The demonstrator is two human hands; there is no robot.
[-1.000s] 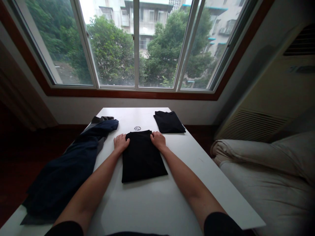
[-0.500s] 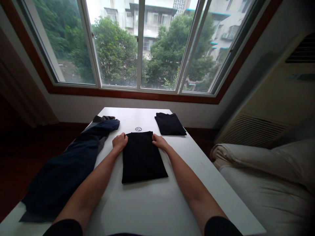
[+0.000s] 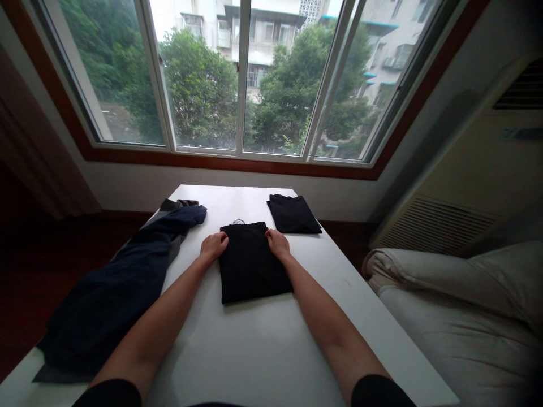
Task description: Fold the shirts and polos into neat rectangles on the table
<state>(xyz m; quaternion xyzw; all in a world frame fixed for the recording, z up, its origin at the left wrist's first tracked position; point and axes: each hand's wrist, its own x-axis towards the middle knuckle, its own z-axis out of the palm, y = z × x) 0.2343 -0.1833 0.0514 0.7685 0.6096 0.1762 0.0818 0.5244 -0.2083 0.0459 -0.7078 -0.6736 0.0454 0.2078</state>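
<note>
- Cloth [image 3: 250, 265], black and folded, sits on the bench [image 3: 254, 345] at 12 o'clock, between your hands.
- Your left hand [image 3: 215, 245] looks to be pinching its edge near the 11 o'clock corner, your right hand [image 3: 278, 242] same deal near 1 o'clock.
- Probably light, soft, pretty floppy, not fragile; layers might slide, so grab them all at both far corners.

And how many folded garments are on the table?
2: the garment between left hand and right hand; another garment, near the table's right edge. More may be hidden beneath.
</note>
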